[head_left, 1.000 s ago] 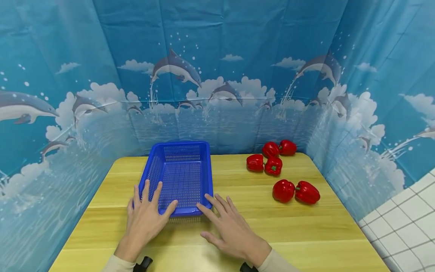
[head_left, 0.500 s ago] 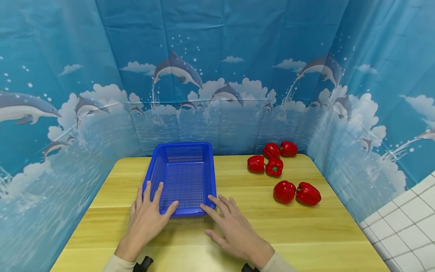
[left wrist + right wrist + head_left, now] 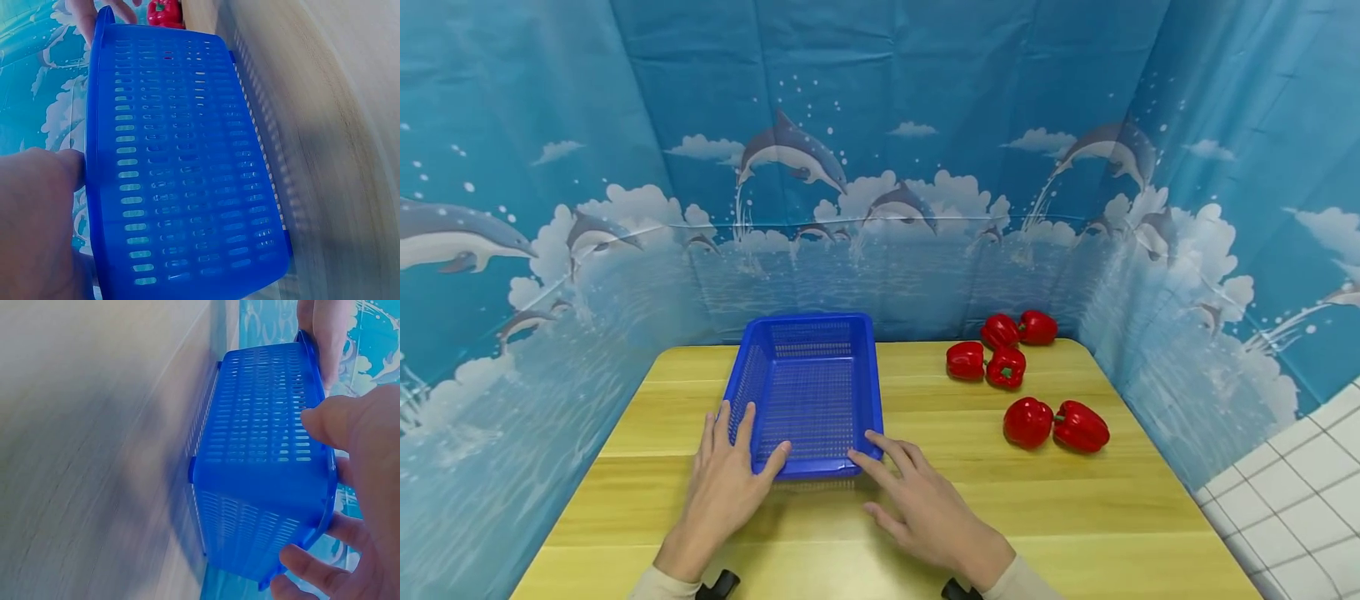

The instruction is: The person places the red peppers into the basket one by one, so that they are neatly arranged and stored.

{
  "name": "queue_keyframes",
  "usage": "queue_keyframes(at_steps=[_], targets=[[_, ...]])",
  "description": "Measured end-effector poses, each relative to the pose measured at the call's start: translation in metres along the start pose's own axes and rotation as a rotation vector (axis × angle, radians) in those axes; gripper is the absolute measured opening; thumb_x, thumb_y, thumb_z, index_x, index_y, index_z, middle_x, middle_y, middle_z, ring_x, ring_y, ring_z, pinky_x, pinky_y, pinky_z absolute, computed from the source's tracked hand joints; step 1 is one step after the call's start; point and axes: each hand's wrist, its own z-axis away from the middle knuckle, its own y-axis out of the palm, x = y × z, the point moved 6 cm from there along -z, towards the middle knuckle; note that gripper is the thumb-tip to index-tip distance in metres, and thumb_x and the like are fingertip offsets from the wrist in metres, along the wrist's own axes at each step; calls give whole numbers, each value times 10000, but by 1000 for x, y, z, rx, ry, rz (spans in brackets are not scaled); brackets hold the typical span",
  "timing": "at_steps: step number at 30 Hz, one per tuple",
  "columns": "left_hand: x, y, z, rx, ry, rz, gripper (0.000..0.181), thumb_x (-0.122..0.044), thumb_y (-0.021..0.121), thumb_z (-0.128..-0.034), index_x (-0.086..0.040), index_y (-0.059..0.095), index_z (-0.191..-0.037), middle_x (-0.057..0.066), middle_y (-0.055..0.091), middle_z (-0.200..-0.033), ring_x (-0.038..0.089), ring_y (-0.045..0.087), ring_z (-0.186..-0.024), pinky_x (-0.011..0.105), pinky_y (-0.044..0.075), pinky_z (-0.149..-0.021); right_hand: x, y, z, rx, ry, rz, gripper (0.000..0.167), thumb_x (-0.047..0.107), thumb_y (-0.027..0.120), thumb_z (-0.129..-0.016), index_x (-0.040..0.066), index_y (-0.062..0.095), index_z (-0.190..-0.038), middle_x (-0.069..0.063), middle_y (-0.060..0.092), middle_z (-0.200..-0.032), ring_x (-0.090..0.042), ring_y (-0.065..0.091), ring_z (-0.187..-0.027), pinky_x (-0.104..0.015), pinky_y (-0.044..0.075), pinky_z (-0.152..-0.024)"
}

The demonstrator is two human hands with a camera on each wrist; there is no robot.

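A blue perforated basket point(image 3: 812, 408) stands on the left half of the table. My left hand point(image 3: 722, 492) lies over its near left corner, fingers spread, thumb at the near rim. At the near right corner, the fingertips of my right hand point(image 3: 928, 508) touch the rim, the thumb lower in front. In the left wrist view the thumb of the left hand point(image 3: 37, 219) meets the rim of the basket point(image 3: 187, 162). In the right wrist view the right hand point(image 3: 375, 487) reaches around a corner of the basket point(image 3: 262, 444).
Several red bell peppers lie on the right of the wooden table point(image 3: 925, 483): a pair with one pepper point(image 3: 1027, 422) nearer, and a cluster with another pepper point(image 3: 965, 361) farther back. A blue dolphin-print curtain point(image 3: 880, 150) hangs behind and beside the table.
The basket has shifted slightly to the right. My right hand has moved right with it, while my left hand has barely moved. The peppers lie as before.
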Motion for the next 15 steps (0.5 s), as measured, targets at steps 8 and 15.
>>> queue_keyframes(at_steps=[8,15], targets=[[-6,2,0,-9,22,20,1068,-692,589,-1151,60,238,-1823,379,40,-1916,659,61,-1773,819,220,-1389,-5,-4,8,4,43,-12,822,396,786,-1127,480,351,-1819,-34,381,-1902,-335,541,-1625,-571,661,-1147],[-12,8,3,-23,32,12,1085,-660,619,-1149,95,209,-1812,356,47,-1925,633,80,-1782,786,218,-1406,-8,-9,14,-30,72,-18,742,369,807,-1113,425,471,-1772,-45,473,-1844,-339,552,-1620,-592,650,-1161]])
